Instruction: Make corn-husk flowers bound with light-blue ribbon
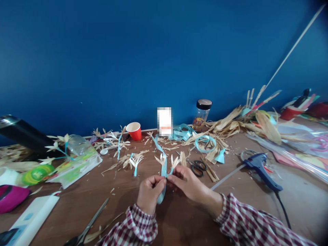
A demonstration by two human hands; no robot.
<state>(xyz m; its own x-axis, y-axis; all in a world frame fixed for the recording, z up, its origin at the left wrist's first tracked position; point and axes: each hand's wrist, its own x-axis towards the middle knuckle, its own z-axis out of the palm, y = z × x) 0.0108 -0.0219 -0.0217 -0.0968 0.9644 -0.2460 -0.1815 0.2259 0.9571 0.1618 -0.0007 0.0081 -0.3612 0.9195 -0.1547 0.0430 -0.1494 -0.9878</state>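
Note:
In the head view, my left hand (150, 192) is closed, thumb and finger pinching a light blue ribbon (158, 145) at the middle of the table. The ribbon runs back across the tabletop, and its lower part hangs below my fingertips. My right hand (190, 184) is closed on the stem of a small corn-husk flower (175, 160), with pale pointed petals and blue wrapping below. The two hands' fingertips nearly meet. A second husk flower (161, 159) appears beside the ribbon; my fingers hide where its stem goes. Another finished-looking husk flower (135, 162) lies to the left.
Scissors (93, 218) lie front left, black-handled scissors (198, 168) beyond my right hand. A blue glue gun (263, 171) with a cord sits right. Behind are a red paper cup (134, 131), a jar (202, 114), ribbon coils (205, 143) and husks (225, 124).

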